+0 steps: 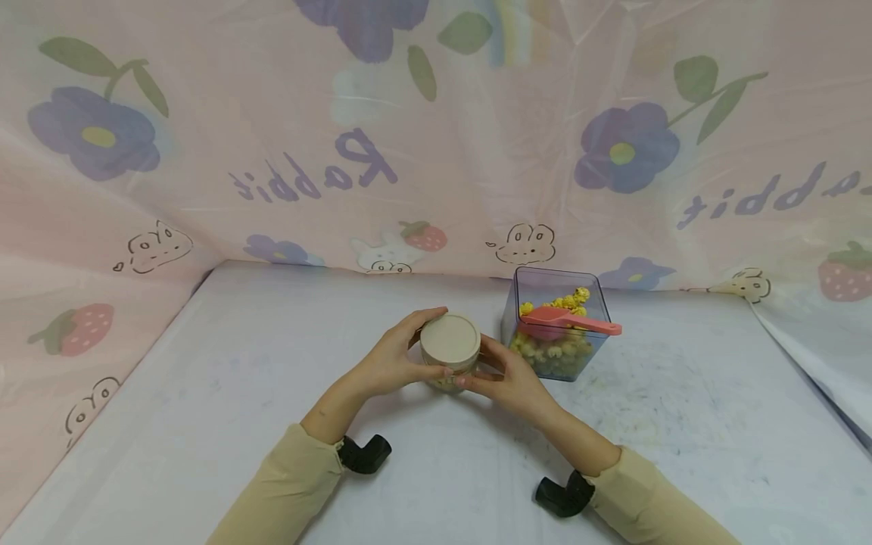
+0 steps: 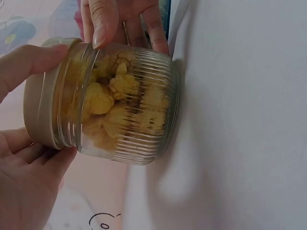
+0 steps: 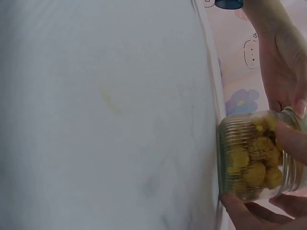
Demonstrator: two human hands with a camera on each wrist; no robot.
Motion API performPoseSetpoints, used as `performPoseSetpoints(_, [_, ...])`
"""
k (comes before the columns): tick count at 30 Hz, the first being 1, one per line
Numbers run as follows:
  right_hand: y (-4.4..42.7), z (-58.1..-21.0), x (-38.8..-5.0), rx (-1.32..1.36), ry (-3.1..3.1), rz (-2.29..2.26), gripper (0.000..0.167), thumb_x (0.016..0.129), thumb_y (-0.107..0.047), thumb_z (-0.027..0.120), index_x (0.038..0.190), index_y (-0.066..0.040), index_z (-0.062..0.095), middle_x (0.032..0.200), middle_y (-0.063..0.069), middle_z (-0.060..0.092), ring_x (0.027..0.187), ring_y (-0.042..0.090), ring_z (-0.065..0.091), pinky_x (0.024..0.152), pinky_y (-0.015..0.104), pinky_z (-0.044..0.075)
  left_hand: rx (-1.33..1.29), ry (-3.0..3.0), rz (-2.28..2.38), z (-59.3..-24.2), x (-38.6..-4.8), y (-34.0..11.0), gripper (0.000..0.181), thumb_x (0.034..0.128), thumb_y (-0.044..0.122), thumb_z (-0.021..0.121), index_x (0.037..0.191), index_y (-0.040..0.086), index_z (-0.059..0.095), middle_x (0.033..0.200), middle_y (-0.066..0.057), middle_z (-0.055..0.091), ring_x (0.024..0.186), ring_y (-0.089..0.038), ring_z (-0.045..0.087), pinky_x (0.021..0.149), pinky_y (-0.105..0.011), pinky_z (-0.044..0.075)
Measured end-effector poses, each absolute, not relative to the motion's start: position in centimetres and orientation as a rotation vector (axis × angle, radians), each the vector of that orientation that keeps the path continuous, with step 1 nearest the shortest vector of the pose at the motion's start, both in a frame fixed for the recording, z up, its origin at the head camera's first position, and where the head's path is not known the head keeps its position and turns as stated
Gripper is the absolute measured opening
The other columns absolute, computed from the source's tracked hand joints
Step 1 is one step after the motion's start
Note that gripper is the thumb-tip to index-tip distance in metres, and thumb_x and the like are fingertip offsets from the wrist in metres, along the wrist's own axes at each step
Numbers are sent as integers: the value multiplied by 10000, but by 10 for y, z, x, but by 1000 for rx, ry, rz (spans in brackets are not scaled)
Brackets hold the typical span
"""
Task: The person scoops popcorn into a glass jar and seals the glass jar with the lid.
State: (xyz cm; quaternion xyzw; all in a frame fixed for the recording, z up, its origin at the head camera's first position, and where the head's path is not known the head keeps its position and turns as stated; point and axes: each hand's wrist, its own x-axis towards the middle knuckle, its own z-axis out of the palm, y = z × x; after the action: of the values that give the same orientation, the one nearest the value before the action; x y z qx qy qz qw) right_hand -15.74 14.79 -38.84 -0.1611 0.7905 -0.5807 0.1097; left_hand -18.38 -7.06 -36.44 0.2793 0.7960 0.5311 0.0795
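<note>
A ribbed glass jar (image 2: 129, 105) of yellow popcorn stands upright on the table, with a beige lid (image 1: 450, 338) on its mouth. My left hand (image 1: 388, 363) grips the lid from the left, thumb on the near side and fingers round the far side. From the right, my right hand (image 1: 514, 382) holds the glass body, its thumb (image 3: 290, 139) on the near side. Some of its fingers are hidden behind the jar in the left wrist view. The lid sits level in the head view.
Right of the jar stands a clear square container (image 1: 555, 363) holding popcorn. A pink scoop (image 1: 565, 319) lies across its top, handle jutting over the right rim. White cloth covers the table (image 1: 225, 378); a printed pink curtain (image 1: 463, 151) hangs behind.
</note>
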Motion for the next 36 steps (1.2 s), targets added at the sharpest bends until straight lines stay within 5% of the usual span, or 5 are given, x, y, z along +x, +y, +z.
performPoseSetpoints(22, [149, -390, -158, -486, 2301, -1720, 745, 856, -94, 720, 1478, -12, 316, 1431, 245, 435, 1319, 415, 423, 1043, 462, 419, 903, 2325, 1518, -365, -192, -73, 804, 777, 50, 782, 1452, 0, 349, 1447, -145, 422, 1340, -301, 398, 1155, -455, 274])
performPoseSetpoints(36, [155, -387, -154, -655, 2434, -1616, 757, 859, 23, 668, 1477, 78, 234, 1488, 292, 321, 1350, 444, 358, 1060, 514, 367, 918, 2352, 1451, -368, -193, -75, 931, 757, 61, 794, 1506, 24, 242, 1526, -172, 321, 1390, -310, 340, 1155, -474, 265])
